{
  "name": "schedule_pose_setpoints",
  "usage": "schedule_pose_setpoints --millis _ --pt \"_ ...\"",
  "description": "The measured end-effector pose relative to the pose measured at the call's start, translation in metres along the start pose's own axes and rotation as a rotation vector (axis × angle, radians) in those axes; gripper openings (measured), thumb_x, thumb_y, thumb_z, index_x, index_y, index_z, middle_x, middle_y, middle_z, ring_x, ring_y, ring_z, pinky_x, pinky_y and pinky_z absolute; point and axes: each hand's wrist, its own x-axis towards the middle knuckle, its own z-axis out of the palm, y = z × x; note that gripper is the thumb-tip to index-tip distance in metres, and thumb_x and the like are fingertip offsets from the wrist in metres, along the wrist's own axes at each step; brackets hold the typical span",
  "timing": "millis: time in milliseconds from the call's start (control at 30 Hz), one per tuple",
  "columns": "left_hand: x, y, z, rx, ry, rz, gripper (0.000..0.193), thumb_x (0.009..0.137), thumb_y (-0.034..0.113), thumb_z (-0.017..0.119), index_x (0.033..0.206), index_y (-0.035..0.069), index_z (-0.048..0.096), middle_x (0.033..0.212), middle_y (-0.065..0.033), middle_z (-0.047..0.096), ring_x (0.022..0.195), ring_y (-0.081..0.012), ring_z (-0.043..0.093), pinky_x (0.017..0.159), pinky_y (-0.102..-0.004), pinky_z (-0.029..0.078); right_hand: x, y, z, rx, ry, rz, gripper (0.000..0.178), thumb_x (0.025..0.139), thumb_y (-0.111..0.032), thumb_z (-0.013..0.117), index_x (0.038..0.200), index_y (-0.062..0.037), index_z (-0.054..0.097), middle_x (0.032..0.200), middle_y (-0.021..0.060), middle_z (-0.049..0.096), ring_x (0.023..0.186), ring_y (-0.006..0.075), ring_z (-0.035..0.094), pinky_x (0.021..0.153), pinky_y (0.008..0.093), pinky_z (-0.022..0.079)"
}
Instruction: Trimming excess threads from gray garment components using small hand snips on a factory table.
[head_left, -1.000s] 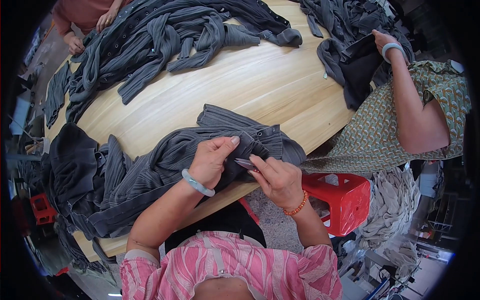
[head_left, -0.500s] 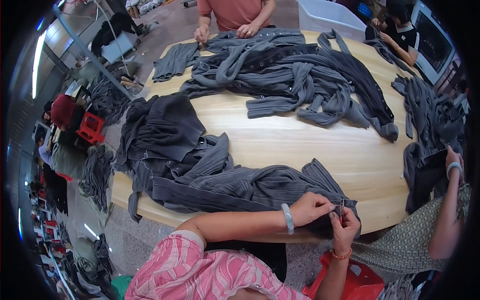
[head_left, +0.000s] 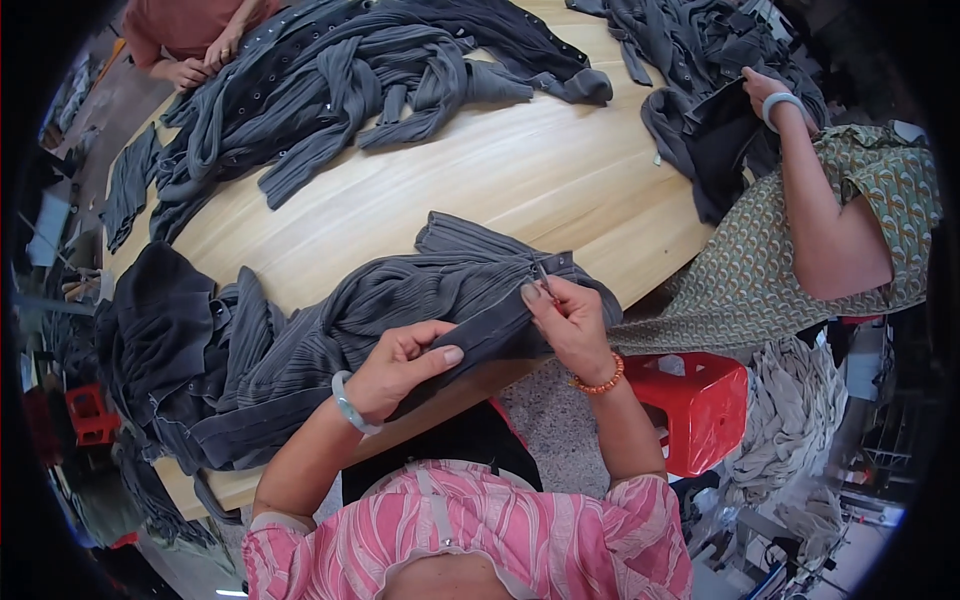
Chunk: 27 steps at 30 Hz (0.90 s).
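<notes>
— Grey ribbed knit, that's what she's got: a grey garment (head_left: pixel 400 300) lying over the near edge of the wooden table (head_left: pixel 520 170), part of it trailing off to her left.

— And the hands?

— Left hand (head_left: pixel 400 368) is curled shut around a flat band of the cloth, thumb pressed on top. Right hand (head_left: pixel 570 325) grips the same band a little further along, fingers closed tight, and a small pair of snips (head_left: pixel 543 275) pokes up out of that fist against the fabric.

— Are the blades open?

— Can't tell from here, too small. There's a pale green bangle (head_left: pixel 350 405) on her left wrist and an orange bead bracelet (head_left: pixel 600 380) on the right.

— Anyone else at it?

— Two. A person in a patterned top (head_left: pixel 800 250) on her right is handling dark cloth, and across the table another pair of hands (head_left: pixel 205 62) rests at a big heap of grey garments (head_left: pixel 370 70). A red plastic stool (head_left: pixel 715 400) stands beside her knee.
</notes>
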Motion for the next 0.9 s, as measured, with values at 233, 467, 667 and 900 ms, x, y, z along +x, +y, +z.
schedule_pose_setpoints --millis 233,467,667,900 --pt "-0.004 -0.019 -0.012 -0.029 0.003 0.006 0.024 0.103 0.017 0.065 0.119 0.0 0.071 0.104 0.0035 0.07 0.092 -0.0021 0.059 0.087 -0.0206 0.047 -0.001 0.003 0.002 -0.16 0.015 -0.12 0.028 0.101 -0.014 0.068 0.079 0.0016 0.06 0.068 -0.0051 0.044 0.066 0.0027 0.035 0.055 0.0249 0.031" --pt "0.003 -0.032 -0.018 -0.186 0.081 -0.014 0.02 0.104 0.018 0.064 0.111 0.001 0.072 0.098 0.0007 0.072 0.087 -0.0048 0.062 0.083 -0.0212 0.048 0.002 0.009 0.007 -0.484 0.16 -0.215 0.04 0.091 -0.017 0.078 0.127 -0.0039 0.066 0.08 0.0108 0.064 0.067 0.0231 0.063 0.067 0.0321 0.052" --pt "0.003 -0.037 -0.016 -0.263 0.161 0.016 0.024 0.105 0.018 0.06 0.111 -0.002 0.071 0.1 -0.0036 0.073 0.087 -0.0075 0.064 0.084 -0.0233 0.05 -0.022 -0.003 -0.001 -0.608 -0.069 -0.358 0.053 0.088 -0.015 0.08 0.137 -0.0066 0.064 0.089 0.0098 0.063 0.067 0.0229 0.062 0.062 0.0327 0.051" --pt "-0.002 -0.033 -0.002 -0.176 0.16 0.04 0.029 0.108 0.021 0.055 0.114 -0.003 0.071 0.105 -0.0044 0.074 0.092 -0.0073 0.064 0.088 -0.0239 0.051 -0.041 0.002 0.015 -0.576 -0.158 -0.37 0.05 0.082 -0.006 0.082 0.131 -0.0081 0.07 0.081 0.0085 0.061 0.064 0.0202 0.061 0.056 0.0311 0.048"
